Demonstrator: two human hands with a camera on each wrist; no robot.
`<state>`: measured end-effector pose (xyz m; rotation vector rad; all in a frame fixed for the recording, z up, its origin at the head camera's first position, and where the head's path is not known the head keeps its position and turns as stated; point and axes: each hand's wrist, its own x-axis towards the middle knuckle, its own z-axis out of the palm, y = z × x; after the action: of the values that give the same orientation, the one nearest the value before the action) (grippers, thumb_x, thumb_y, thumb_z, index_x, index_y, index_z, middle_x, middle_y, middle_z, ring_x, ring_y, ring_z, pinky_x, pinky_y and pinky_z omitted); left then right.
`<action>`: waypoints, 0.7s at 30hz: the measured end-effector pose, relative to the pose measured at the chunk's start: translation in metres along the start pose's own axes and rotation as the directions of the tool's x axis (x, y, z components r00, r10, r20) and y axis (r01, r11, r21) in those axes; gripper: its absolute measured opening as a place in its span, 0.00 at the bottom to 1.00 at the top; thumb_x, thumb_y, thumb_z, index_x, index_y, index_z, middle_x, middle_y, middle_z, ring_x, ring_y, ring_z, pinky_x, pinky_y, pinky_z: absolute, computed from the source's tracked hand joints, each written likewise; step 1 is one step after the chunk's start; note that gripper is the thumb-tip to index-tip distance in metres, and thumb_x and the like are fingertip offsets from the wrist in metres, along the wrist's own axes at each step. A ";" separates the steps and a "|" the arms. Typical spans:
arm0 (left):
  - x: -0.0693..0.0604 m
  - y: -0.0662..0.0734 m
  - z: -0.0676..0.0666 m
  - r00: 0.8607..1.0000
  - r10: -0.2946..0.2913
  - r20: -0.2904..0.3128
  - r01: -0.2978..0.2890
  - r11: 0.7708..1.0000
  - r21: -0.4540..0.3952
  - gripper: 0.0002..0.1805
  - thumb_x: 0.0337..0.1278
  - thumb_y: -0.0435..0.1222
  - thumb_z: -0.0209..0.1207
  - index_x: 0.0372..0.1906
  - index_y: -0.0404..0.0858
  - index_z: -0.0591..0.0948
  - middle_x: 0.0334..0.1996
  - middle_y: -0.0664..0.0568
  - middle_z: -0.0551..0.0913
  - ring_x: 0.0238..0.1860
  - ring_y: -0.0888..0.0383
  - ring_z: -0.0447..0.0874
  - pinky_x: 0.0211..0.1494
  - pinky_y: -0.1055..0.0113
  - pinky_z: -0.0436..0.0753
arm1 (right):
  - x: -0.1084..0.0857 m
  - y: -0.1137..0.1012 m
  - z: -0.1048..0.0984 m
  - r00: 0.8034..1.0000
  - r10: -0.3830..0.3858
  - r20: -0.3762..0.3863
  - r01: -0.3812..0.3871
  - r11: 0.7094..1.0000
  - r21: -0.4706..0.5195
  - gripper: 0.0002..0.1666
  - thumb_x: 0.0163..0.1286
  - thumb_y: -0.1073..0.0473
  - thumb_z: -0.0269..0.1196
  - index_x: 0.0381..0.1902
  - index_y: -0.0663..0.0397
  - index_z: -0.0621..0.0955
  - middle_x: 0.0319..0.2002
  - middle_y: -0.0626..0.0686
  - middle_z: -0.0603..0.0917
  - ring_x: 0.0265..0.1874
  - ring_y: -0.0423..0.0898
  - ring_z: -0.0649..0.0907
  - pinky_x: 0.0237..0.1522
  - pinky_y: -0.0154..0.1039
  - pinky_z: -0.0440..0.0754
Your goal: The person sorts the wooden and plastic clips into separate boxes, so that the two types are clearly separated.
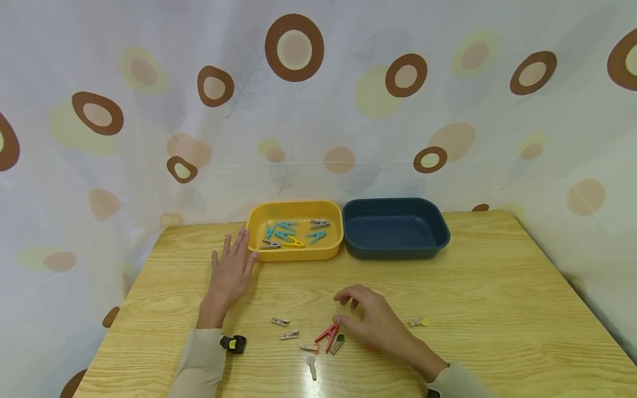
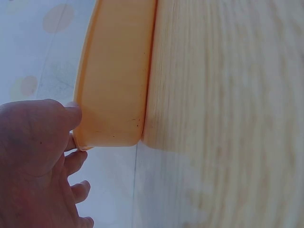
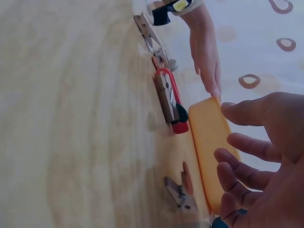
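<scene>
My left hand (image 1: pixel 229 279) touches the left end of a yellow tray (image 1: pixel 293 255), its fingers extended along the rim. In the left wrist view the thumb lies against the tray's edge. My right hand (image 1: pixel 370 320) hovers over the table with fingers loosely bent and holds nothing. Just below its thumb lies a red clothespin (image 1: pixel 329 335). Beside that is a wooden clothespin with a green piece (image 1: pixel 338 344); both also show in the right wrist view. Several small wooden clothespins (image 1: pixel 290 334) lie to the left, and another with a yellow piece (image 1: pixel 416 321) lies to the right.
Inside the yellow tray are several blue clothespins (image 1: pixel 317 236), a yellow one (image 1: pixel 294 242) and grey ones (image 1: pixel 271 245). A dark blue tray (image 1: pixel 396 254) stands directly right of it. Behind both hangs a patterned curtain (image 1: pixel 308 121) at the table's back edge.
</scene>
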<state>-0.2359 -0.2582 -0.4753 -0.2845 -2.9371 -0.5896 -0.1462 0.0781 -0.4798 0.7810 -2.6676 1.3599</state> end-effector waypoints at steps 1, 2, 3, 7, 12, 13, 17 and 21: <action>0.000 0.000 0.000 1.000 0.000 -0.001 0.000 1.000 0.001 0.35 0.85 0.49 0.38 0.83 0.36 0.50 0.83 0.44 0.48 0.81 0.35 0.38 0.73 0.25 0.41 | -0.002 -0.001 0.001 1.000 0.001 0.001 -0.001 1.000 -0.004 0.18 0.65 0.55 0.75 0.50 0.54 0.85 0.42 0.50 0.85 0.37 0.47 0.81 0.41 0.42 0.82; 0.000 -0.001 0.000 1.000 -0.001 0.000 0.001 1.000 0.003 0.35 0.85 0.49 0.38 0.83 0.36 0.50 0.83 0.44 0.48 0.81 0.35 0.38 0.73 0.25 0.41 | -0.004 -0.002 0.003 1.000 0.003 0.003 -0.003 1.000 -0.009 0.18 0.65 0.54 0.75 0.50 0.54 0.85 0.42 0.49 0.85 0.38 0.47 0.81 0.42 0.42 0.82; 0.000 -0.001 0.000 1.000 -0.001 0.000 0.001 1.000 0.003 0.35 0.85 0.50 0.38 0.83 0.36 0.50 0.83 0.45 0.47 0.81 0.35 0.38 0.73 0.25 0.41 | -0.006 -0.002 0.004 1.000 0.001 0.005 -0.001 1.000 -0.014 0.19 0.65 0.53 0.75 0.50 0.54 0.85 0.42 0.49 0.85 0.38 0.47 0.81 0.42 0.42 0.82; 0.001 -0.001 0.001 1.000 0.001 -0.002 -0.001 1.000 0.002 0.35 0.85 0.50 0.38 0.83 0.36 0.50 0.83 0.45 0.48 0.81 0.36 0.38 0.72 0.25 0.42 | -0.012 -0.005 0.008 0.999 0.035 0.025 -0.033 0.998 -0.056 0.21 0.65 0.49 0.75 0.51 0.50 0.84 0.42 0.45 0.83 0.39 0.44 0.80 0.42 0.40 0.80; 0.001 0.000 0.001 1.000 0.000 -0.003 0.000 1.000 -0.002 0.35 0.85 0.49 0.39 0.83 0.36 0.50 0.83 0.45 0.48 0.81 0.35 0.39 0.72 0.25 0.42 | -0.019 -0.009 0.013 0.994 0.093 0.052 -0.087 0.990 -0.112 0.25 0.62 0.44 0.76 0.52 0.48 0.84 0.42 0.42 0.82 0.41 0.41 0.79 0.44 0.42 0.80; 0.001 0.000 0.001 1.000 -0.002 -0.003 0.002 1.000 -0.001 0.35 0.85 0.49 0.39 0.83 0.36 0.50 0.83 0.45 0.48 0.81 0.36 0.39 0.73 0.25 0.42 | -0.020 -0.010 0.014 0.994 0.098 0.056 -0.091 0.988 -0.126 0.26 0.61 0.42 0.76 0.52 0.47 0.83 0.42 0.41 0.82 0.41 0.41 0.79 0.44 0.43 0.80; 0.000 0.000 0.000 1.000 -0.001 -0.005 0.001 1.000 0.000 0.35 0.85 0.49 0.39 0.83 0.36 0.50 0.82 0.44 0.49 0.81 0.35 0.40 0.72 0.24 0.42 | -0.023 -0.012 0.018 0.993 0.105 0.059 -0.093 0.979 -0.183 0.31 0.58 0.36 0.76 0.52 0.46 0.83 0.41 0.39 0.80 0.40 0.39 0.77 0.45 0.46 0.79; 0.000 0.000 -0.001 1.000 -0.002 -0.003 0.002 1.000 0.006 0.35 0.85 0.50 0.38 0.83 0.36 0.50 0.82 0.44 0.49 0.81 0.34 0.41 0.72 0.24 0.43 | -0.024 -0.014 0.022 0.994 0.095 0.057 -0.081 0.973 -0.218 0.32 0.56 0.36 0.77 0.51 0.47 0.83 0.42 0.39 0.79 0.41 0.39 0.77 0.45 0.47 0.78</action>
<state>-0.2353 -0.2583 -0.4741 -0.2792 -2.9359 -0.5815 -0.1149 0.0647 -0.4893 0.7040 -2.8699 1.0526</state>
